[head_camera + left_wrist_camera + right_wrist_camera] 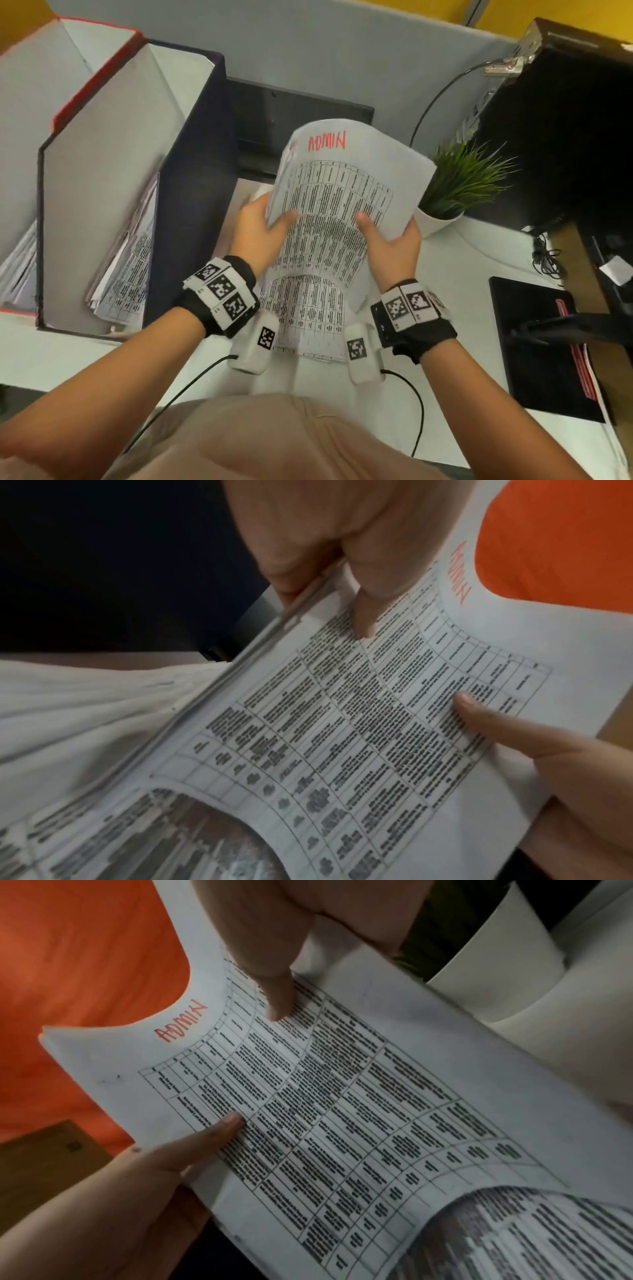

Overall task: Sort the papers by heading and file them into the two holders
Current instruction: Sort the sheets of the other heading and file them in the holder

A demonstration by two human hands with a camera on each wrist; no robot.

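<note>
A bundle of printed table sheets (342, 178), headed "ADMIN" in red, is held up over the desk, its top curling away from me. My left hand (260, 229) grips its left edge, thumb on the print and fingers behind. My right hand (390, 240) grips the right edge the same way. The left wrist view shows the left thumb (363, 610) on the bundle (342, 723); the right wrist view shows the right thumb (274, 988) on it (342, 1096). More printed sheets (308, 315) lie beneath. A dark blue holder (191, 192) with papers (130, 274) stands at left, beside a red-edged holder (92, 78).
A potted green plant (459, 185) stands close to the right of the bundle. Black equipment (565, 137) fills the right side, with cables beside it. A black pad (534, 342) lies at the desk's right. A grey partition closes off the back.
</note>
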